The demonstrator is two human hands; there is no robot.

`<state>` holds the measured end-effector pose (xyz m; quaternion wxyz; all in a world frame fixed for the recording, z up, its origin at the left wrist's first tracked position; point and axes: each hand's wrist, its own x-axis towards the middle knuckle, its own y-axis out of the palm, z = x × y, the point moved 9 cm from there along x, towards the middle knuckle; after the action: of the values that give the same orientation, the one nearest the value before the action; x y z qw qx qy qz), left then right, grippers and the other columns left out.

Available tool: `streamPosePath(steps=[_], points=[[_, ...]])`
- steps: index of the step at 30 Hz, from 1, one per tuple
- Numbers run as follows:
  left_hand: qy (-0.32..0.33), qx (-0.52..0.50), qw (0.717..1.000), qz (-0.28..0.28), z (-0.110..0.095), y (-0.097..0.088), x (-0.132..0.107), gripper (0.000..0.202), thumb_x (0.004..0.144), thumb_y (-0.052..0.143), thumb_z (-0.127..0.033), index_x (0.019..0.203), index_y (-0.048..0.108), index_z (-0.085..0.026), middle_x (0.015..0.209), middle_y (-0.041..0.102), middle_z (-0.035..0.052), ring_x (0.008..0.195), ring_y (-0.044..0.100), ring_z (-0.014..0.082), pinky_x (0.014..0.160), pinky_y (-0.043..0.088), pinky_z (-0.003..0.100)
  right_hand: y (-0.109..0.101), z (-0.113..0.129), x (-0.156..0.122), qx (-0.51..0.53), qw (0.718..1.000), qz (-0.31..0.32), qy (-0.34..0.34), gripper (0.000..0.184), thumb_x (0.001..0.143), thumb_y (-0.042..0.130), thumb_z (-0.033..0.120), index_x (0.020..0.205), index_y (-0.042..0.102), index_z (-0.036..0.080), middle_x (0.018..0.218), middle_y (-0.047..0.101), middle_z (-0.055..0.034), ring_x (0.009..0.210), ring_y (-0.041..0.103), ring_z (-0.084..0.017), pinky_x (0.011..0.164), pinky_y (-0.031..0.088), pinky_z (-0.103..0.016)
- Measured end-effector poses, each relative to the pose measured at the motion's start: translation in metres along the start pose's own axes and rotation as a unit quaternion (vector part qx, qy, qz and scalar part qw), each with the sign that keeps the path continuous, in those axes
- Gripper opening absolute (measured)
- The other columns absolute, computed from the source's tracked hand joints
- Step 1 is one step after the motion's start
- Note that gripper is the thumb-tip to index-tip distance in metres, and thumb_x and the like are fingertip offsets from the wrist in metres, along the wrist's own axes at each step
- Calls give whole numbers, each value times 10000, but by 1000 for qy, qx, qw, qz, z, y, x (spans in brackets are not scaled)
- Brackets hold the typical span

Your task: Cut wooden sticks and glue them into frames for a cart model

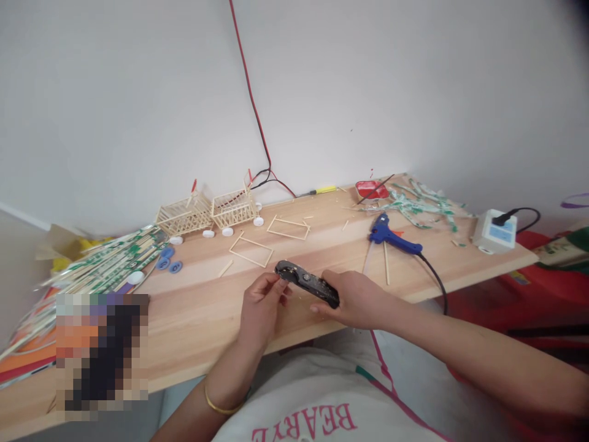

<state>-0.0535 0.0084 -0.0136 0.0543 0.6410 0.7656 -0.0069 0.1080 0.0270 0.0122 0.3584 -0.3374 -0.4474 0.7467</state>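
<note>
Person at the front edge of the worktop [193, 307]. Right hand [356, 301] is gripping a black hand tool [307, 281] by its handle; tool is above the worktop near the middle of the front edge, head pointing left. Left hand [257, 307] has fingers curled up at the tool head; can't tell if they pinch anything. Gold bangle [221, 405] on the left wrist.

Next out, past the hands: two rectangular stick frames lying flat, one nearer [257, 241], one farther [292, 222]. Blue glue gun [396, 239] on its side toward the right edge, loose stick [387, 264] just beside it. White power box [494, 233] at the right edge, black plug in it. Left end: blue discs [162, 263] beside a pile of wrapped sticks [119, 255].

Back edge, left to right: two stick carts [184, 216] [234, 210] with white wheels, yellow-handled tool [324, 190], red tray [367, 189], plastic scraps [418, 205] toward the back right corner.
</note>
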Motion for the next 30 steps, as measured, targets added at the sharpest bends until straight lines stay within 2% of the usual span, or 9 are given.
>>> streamPosePath(steps=[3,5,10,15,21,24,26,28,30], points=[[53,105,993,-7,-13,-4,0,158,751,609,-297,681,615,-156,609,566,-27,538,483,76,547,404,188,2,-2,-1,16,1000,3,-1,391,760,518,580,835,526,196,773,642,-58,654,570,-187,517,290,-241],[54,120,991,5,-14,-2,1,167,760,602,-313,702,628,-159,634,584,-19,571,515,88,562,419,190,6,0,-1,47,999,23,-13,385,776,499,582,814,524,201,757,635,-44,626,554,-166,504,289,-233],[-56,-19,998,26,8,4,2,249,718,643,-388,773,619,-146,744,646,33,641,624,146,497,447,202,5,-5,-1,28,1000,0,11,396,757,523,586,820,523,195,754,633,-47,622,548,-165,509,277,-239],[-76,-72,994,15,13,4,2,260,674,689,-382,760,617,-147,742,650,24,619,634,147,495,447,205,13,0,1,63,998,27,4,389,774,499,589,791,521,201,726,630,-30,598,544,-152,498,274,-235],[-2,28,999,-35,9,-13,7,218,692,680,-361,700,630,-149,665,642,12,589,570,108,521,413,189,11,-1,4,10,999,-21,25,403,749,519,591,845,531,199,737,639,-51,646,578,-197,515,263,-246],[10,41,998,-35,8,-15,8,221,722,649,-374,733,639,-154,718,646,29,666,584,139,542,434,212,11,-3,5,43,999,-16,24,379,763,511,576,823,528,202,745,634,-42,628,561,-175,510,270,-239],[53,116,991,-34,-3,-17,7,205,759,611,-364,767,659,-165,780,650,40,747,594,160,608,453,238,8,-6,6,64,997,-14,27,358,774,508,560,786,520,202,729,625,-32,618,545,-162,515,282,-236],[126,240,962,-36,-21,-21,5,192,805,554,-330,814,680,-185,845,650,49,832,585,174,716,453,271,3,-10,6,76,996,-14,33,352,783,501,551,752,510,200,704,612,-25,612,533,-157,520,290,-235],[181,367,912,-27,-31,-24,4,214,841,495,-291,876,684,-197,882,654,61,883,572,192,790,434,304,-1,-12,6,81,996,-10,40,356,788,496,551,736,505,199,694,605,-24,608,528,-155,520,291,-235]])
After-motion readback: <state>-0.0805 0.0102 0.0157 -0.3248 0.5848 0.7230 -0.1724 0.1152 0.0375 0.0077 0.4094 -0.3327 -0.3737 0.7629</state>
